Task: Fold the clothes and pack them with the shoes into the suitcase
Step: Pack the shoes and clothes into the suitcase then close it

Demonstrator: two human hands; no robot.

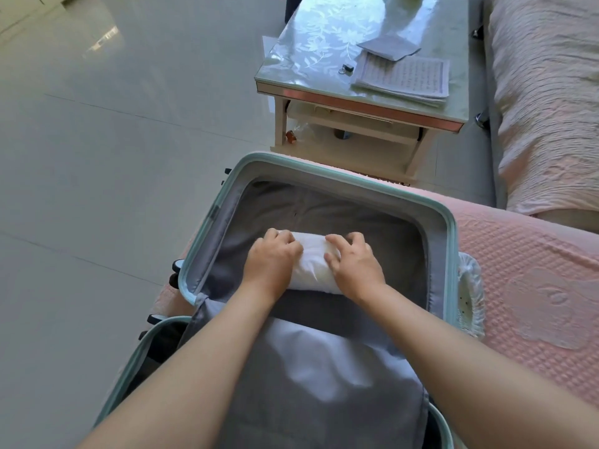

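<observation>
An open mint-green suitcase (450, 234) with grey lining lies on a pink bed cover. In its far half sits a rolled white garment (312, 264). My left hand (270, 259) grips the roll's left end with curled fingers. My right hand (353, 262) grips its right end the same way. A grey divider flap (311, 367) lies over the near half, under my forearms. Something in clear plastic (470, 296) lies just outside the suitcase's right wall; what it is I cannot tell.
A low table (363, 105) with a glass top stands beyond the suitcase, with papers (405, 76) and a small key fob (346, 69) on it. The pink bed cover (525, 254) spreads to the right. Pale tiled floor (97, 157) fills the left.
</observation>
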